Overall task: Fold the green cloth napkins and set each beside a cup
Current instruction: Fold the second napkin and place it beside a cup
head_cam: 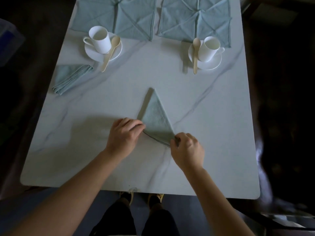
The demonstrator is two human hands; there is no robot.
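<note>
A pale green napkin (156,119) lies folded into a narrow triangle in the middle of the white marble table (85,150), its tip pointing away from me. My left hand (125,135) pinches its near-left corner. My right hand (186,149) pinches its near-right corner. A second folded napkin (70,78) lies at the left, just in front of the left cup (100,39) on its saucer. The right cup (208,48) stands on its own saucer at the far right.
A wooden spoon rests on each saucer, the left spoon (110,52) and the right spoon (196,55). Unfolded green napkins are spread at the far edge, one at the left (119,16) and one at the right (196,19). Dark floor surrounds the table.
</note>
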